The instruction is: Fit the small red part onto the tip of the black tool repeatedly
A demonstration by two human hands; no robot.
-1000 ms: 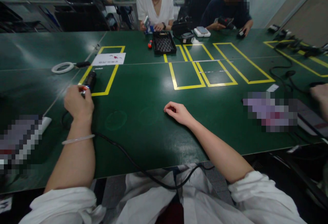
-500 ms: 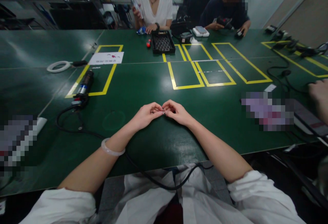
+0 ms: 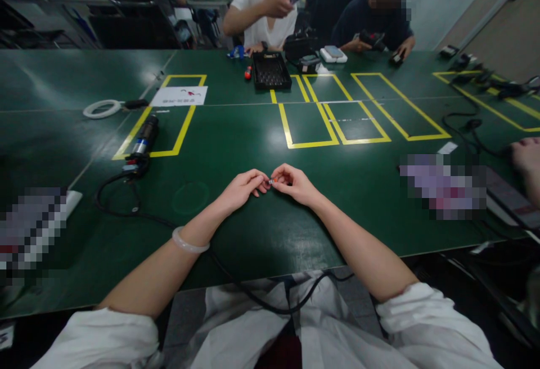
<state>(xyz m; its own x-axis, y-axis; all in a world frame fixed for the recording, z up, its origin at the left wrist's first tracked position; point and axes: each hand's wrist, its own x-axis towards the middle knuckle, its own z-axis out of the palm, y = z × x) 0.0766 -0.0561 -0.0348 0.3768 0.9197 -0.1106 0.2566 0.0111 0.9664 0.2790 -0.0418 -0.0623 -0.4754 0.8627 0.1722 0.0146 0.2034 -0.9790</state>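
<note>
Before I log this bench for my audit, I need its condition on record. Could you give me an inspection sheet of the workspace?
Surface: green table, marked with yellow tape.
Job's things: small part with silver and orange showing, between the fingertips of both hands; too small to identify.
Hands: right hand pinches the part; left hand meets it, grip unclear.
Clutter: dark cylindrical tool across a taped outline; paper sheet; black tray across the table.
Cables: black cable over the person's lap; white coil beyond the tool.
Surroundings: co-workers seated opposite; another person's hand at the right edge.
</note>
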